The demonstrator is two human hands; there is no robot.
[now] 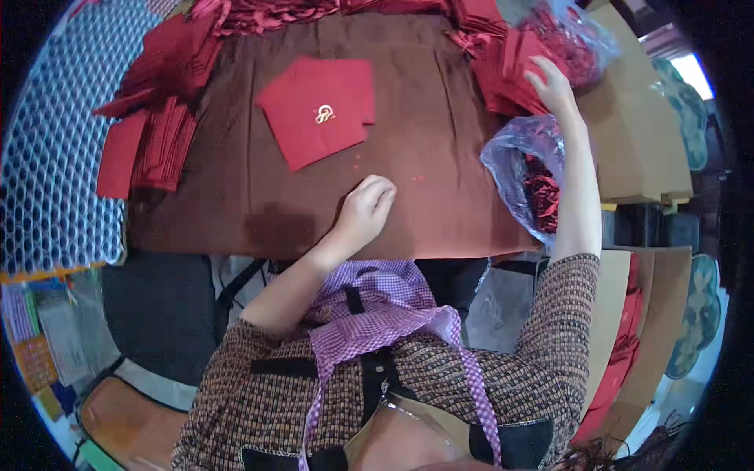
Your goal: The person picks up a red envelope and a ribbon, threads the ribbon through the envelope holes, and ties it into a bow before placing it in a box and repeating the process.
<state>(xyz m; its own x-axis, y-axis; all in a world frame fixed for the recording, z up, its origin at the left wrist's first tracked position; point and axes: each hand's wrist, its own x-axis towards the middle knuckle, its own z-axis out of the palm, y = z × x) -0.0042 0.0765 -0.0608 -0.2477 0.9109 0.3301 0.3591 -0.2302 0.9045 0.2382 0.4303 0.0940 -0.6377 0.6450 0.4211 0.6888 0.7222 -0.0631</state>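
Two or more overlapping red paper pieces (322, 137), like envelopes or folded cards, lie on the brown cloth in front of me; the top one bears a small gold emblem. Just nearer to me, my left hand (367, 206) rests on the cloth with its fingers curled in, and nothing shows in it. My right hand (552, 85) is stretched to the far right, thumb and fingers apart, over a stack of red paper pieces (496, 78). Whether its fingertips touch the stack I cannot tell. Tiny red bits (418, 178) dot the cloth to the right of my left hand.
Fanned red stacks (161, 149) line the left side, with a blue patterned cloth (59, 149) beyond them. Red bundles (271, 14) lie along the far edge. Clear plastic bags hold shiny red pieces (542, 192) below my right forearm and beyond it. Cardboard boxes (628, 125) stand at right.
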